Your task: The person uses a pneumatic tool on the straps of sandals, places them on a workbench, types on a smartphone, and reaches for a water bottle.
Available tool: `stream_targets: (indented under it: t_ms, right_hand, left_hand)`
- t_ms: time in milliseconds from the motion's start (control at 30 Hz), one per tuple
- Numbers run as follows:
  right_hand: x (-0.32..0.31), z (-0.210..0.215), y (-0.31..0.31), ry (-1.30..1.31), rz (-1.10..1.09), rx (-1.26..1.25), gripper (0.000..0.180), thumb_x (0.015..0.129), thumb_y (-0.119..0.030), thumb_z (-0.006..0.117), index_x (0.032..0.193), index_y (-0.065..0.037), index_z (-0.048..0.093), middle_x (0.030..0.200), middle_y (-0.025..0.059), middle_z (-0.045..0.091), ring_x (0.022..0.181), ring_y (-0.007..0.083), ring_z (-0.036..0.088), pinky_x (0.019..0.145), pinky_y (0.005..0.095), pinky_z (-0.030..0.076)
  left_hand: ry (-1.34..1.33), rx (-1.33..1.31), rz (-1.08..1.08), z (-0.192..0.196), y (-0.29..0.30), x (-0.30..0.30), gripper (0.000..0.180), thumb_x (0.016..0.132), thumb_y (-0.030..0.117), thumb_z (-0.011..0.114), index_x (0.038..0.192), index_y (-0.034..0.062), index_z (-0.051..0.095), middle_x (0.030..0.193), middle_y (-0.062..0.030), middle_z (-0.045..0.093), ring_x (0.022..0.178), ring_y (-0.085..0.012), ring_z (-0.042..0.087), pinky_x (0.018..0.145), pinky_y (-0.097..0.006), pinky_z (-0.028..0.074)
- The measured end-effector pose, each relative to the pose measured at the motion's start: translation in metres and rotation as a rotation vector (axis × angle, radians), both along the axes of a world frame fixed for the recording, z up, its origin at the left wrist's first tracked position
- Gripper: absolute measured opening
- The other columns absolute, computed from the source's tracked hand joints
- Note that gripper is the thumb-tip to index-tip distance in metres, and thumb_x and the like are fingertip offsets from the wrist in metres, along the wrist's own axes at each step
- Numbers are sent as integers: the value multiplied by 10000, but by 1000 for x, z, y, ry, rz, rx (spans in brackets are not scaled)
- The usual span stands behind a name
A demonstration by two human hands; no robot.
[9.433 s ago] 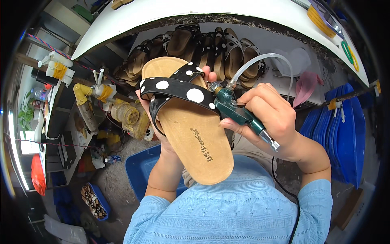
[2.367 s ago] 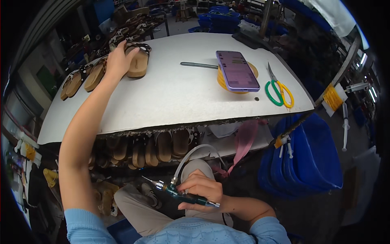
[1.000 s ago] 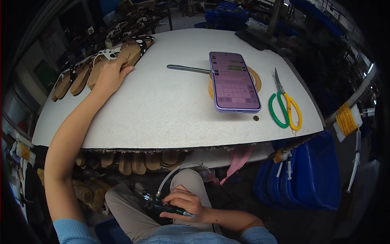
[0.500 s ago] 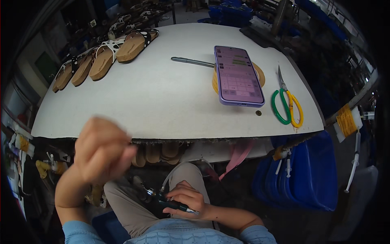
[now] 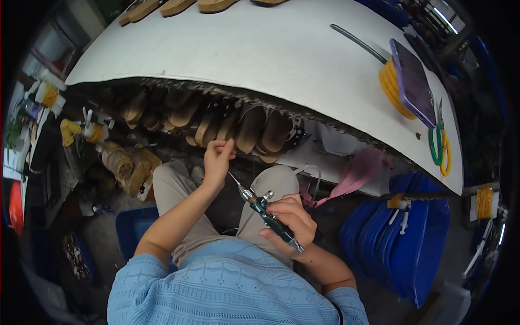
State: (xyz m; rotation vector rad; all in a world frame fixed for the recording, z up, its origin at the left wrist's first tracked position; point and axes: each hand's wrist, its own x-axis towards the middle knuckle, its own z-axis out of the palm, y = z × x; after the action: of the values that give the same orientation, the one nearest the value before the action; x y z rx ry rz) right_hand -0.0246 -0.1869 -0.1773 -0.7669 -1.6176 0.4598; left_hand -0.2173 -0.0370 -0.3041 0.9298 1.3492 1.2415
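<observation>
My right hand [image 5: 292, 219] grips a green pen-shaped air tool [image 5: 265, 208] with a thin metal tip and a clear hose, held above my lap. My left hand [image 5: 218, 160] reaches under the white table [image 5: 244, 59] toward a row of tan sandals [image 5: 249, 127] stacked on edge on the shelf below; its fingers are bent close to one sandal, and I cannot see whether they hold it. Finished sandals [image 5: 179, 5] lie along the far edge of the tabletop.
On the table's right part lie a purple phone [image 5: 413, 81] on a yellow tape roll [image 5: 391, 89], a grey rod [image 5: 360, 43] and green-and-yellow scissors [image 5: 440, 146]. Blue crates [image 5: 403, 238] stand at my right, yellow-capped bottles [image 5: 81, 130] at the left, and a pink strap [image 5: 355, 173] hangs below the table.
My view has tipped down from the tabletop to the shelf underneath. My left hand left the sandals on the table and came down to the stacked row. The right hand still holds the tool.
</observation>
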Motion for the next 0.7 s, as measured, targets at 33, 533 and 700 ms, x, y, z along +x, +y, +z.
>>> stream_targets:
  t_ms: [33, 533, 700]
  right_hand:
    - [-4, -1, -2, -11, 2, -5, 374, 809, -199, 899, 880, 58, 637, 984, 216, 702, 770, 304, 654, 734, 408, 498]
    - [-71, 20, -16, 9, 59, 87, 344, 721, -137, 949, 795, 21, 653, 935, 153, 713, 760, 255, 654, 743, 384, 496]
    - [-75, 25, -26, -63, -14, 146, 346, 767, -166, 928, 861, 34, 662, 979, 192, 731, 796, 284, 686, 773, 405, 509]
  left_hand:
    - [-16, -42, 28, 5, 0, 0, 264, 980, 231, 756, 1033, 15, 614, 796, -54, 661, 725, -120, 652, 675, -252, 530]
    - [1320, 612, -133, -20, 141, -69, 466, 841, 185, 720, 1216, -60, 592, 1137, -295, 647, 1086, -437, 639, 953, -502, 531]
    - [1173, 664, -2, 0, 171, -55, 446, 876, 217, 723, 1204, -61, 604, 1167, -313, 634, 1122, -470, 609, 992, -520, 493]
